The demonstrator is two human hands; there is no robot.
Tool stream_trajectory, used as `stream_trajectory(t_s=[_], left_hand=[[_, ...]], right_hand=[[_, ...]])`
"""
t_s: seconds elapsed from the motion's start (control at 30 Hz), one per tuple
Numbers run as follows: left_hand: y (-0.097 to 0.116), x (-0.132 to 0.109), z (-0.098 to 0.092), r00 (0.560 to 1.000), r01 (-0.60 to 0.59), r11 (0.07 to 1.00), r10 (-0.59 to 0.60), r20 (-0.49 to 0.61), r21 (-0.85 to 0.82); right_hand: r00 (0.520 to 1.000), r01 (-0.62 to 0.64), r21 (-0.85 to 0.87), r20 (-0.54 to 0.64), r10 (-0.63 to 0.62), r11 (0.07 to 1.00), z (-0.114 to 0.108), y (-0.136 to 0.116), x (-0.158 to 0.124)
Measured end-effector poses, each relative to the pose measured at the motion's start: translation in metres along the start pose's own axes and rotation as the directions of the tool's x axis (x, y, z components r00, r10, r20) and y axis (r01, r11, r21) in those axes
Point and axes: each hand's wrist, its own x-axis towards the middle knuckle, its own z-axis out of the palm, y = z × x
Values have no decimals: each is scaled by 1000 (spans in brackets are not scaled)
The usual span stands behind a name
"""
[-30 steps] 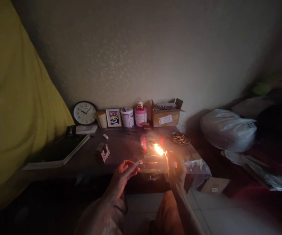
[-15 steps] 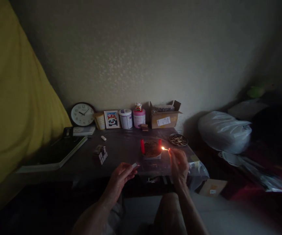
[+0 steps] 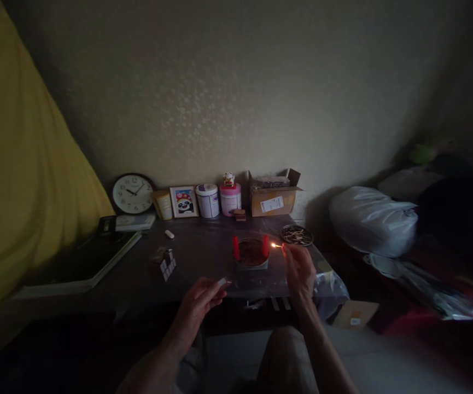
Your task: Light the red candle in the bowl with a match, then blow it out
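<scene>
Between the fingertips of my right hand (image 3: 299, 268) is a lit match (image 3: 276, 245), its flame pointing left. Just left of the flame stands a red candle (image 3: 265, 246), apart from it; I see no flame on its top. A second red candle (image 3: 236, 248) is at the left side of the same round bowl (image 3: 253, 267), which has a dark brown filling. My left hand (image 3: 201, 298), nearer me and to the left, is closed on a small matchbox (image 3: 222, 282), mostly covered by the fingers. Behind the right hand is a round dish of matchsticks (image 3: 297, 235).
Along the wall stand a clock (image 3: 133, 194), a paper cup (image 3: 163, 205), a framed panda picture (image 3: 184, 202), two tins (image 3: 208, 201) and an open cardboard box (image 3: 274, 201). A puzzle cube (image 3: 167, 265) lies left, near a large book (image 3: 115, 257). White bag (image 3: 373, 221) at right.
The view has shifted slightly. The lit match has moved a little away from the right candle, and its flame looks smaller. Both hands keep their hold.
</scene>
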Motion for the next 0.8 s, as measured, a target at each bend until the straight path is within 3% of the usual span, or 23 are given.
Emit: stream_trajectory(t_s=[0.37, 0.8], left_hand=[[-9, 9, -7, 1000, 10, 1000, -10, -4, 12], [-11, 14, -12, 999, 33, 999, -33, -23, -7]], right_hand=[[982, -188, 127, 42, 184, 974, 11, 17, 12], [966, -259, 253, 90, 244, 932, 24, 35, 23]])
